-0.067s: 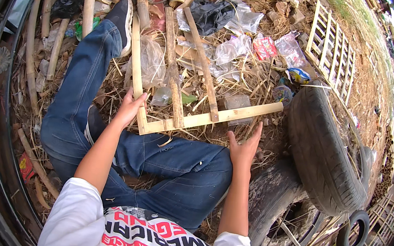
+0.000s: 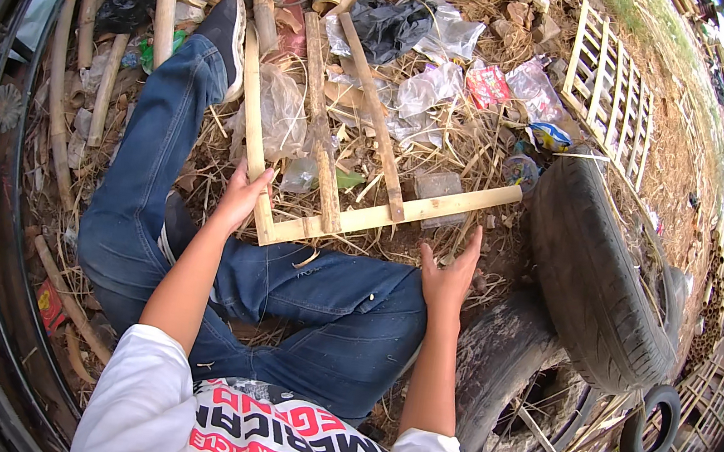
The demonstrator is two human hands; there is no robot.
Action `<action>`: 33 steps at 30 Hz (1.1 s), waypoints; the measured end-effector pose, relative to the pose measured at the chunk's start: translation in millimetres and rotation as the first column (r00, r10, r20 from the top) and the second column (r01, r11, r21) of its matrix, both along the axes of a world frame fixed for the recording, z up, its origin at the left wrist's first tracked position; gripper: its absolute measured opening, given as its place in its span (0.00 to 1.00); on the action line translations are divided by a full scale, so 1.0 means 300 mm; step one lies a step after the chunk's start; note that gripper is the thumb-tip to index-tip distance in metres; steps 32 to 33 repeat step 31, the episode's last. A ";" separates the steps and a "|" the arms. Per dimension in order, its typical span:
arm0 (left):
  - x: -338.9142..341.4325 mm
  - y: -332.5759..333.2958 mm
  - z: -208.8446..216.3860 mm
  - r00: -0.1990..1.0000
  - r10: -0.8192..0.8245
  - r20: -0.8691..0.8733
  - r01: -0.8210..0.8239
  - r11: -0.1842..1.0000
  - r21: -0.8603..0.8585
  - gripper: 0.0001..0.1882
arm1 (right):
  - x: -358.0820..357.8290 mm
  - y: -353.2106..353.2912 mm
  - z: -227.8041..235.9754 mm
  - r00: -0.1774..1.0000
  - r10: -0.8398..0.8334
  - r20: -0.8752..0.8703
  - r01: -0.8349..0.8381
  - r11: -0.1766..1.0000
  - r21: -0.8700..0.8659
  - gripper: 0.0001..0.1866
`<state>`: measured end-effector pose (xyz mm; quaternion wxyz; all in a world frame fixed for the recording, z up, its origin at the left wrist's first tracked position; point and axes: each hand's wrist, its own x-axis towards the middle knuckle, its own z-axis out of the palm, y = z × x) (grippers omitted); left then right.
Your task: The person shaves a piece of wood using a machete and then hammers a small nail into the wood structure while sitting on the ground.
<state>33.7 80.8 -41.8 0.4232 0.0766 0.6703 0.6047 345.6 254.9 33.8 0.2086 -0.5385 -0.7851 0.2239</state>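
Note:
A pale bamboo frame (image 2: 452,205) lies across the littered ground in front of my legs, its near strip meeting a left strip (image 2: 252,116) at a corner. My left hand (image 2: 240,198) is closed around that left strip just above the corner. Two rougher brown bamboo slats (image 2: 325,162) run away from the near strip, their near ends resting on it. My right hand (image 2: 447,278) is open, thumb and fingers apart, just below the right half of the near strip and holding nothing.
To my right an old tyre (image 2: 598,275) leans by another dusty tyre (image 2: 488,380), with a small tyre (image 2: 650,429) farther out. A bamboo lattice panel (image 2: 616,86) lies at the far right. Plastic bags (image 2: 388,26) and dry straw cover the ground; bamboo poles (image 2: 57,113) lie at left.

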 end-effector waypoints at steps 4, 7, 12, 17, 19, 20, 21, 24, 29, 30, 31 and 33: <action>-0.008 0.008 -0.041 0.997 -0.051 -0.062 0.050 0.999 -0.018 0.19 | 0.003 -0.164 0.081 0.997 0.074 0.019 -0.075 0.996 0.045 0.47; -0.024 -0.015 -0.099 0.983 -0.109 -0.148 0.103 0.994 -0.046 0.20 | 0.027 -0.214 0.076 0.998 0.065 0.004 -0.065 0.995 0.080 0.42; -0.044 -0.008 -0.073 0.977 -0.110 -0.183 0.110 0.994 -0.012 0.17 | 0.021 -0.231 0.072 0.999 0.036 -0.019 -0.034 0.994 0.104 0.39; -0.039 -0.006 -0.068 0.971 -0.151 -0.183 0.149 0.989 -0.021 0.29 | 0.057 -0.222 0.074 0.998 -0.041 -0.044 0.047 0.989 0.137 0.37; -0.010 -0.026 -0.051 0.988 -0.137 -0.074 0.134 0.990 -0.045 0.34 | 0.082 -0.256 0.076 0.998 -0.061 -0.023 0.064 0.988 0.143 0.35; 0.020 -0.043 -0.013 0.988 -0.150 -0.043 0.147 0.987 -0.058 0.36 | 0.104 -0.285 0.074 0.998 -0.068 0.010 0.066 0.987 0.147 0.35; -0.001 -0.078 -0.015 0.983 -0.174 -0.061 0.169 0.983 -0.070 0.38 | 0.104 -0.321 0.072 0.998 -0.048 0.027 0.043 0.982 0.182 0.34; -0.045 -0.139 0.008 0.991 -0.018 -0.133 -0.002 0.989 -0.147 0.43 | 0.098 -0.427 0.080 0.996 -0.030 0.078 0.017 0.986 0.167 0.33; -0.133 -0.122 0.033 0.936 0.028 -0.350 -0.063 0.994 -0.090 0.43 | 0.127 -0.552 0.087 0.995 -0.021 0.097 0.009 0.992 0.124 0.33; -0.142 -0.114 0.026 0.935 0.024 -0.354 -0.065 0.993 -0.103 0.43 | 0.134 -0.569 0.096 0.995 -0.020 0.093 0.009 0.993 0.116 0.34; -0.148 -0.117 0.020 0.933 0.024 -0.358 -0.070 0.991 -0.116 0.43 | 0.135 -0.564 0.106 0.996 -0.030 0.089 0.019 0.992 0.126 0.34; -0.148 -0.117 0.020 0.933 0.024 -0.358 -0.070 0.991 -0.116 0.43 | 0.135 -0.564 0.106 0.996 -0.030 0.089 0.019 0.992 0.126 0.34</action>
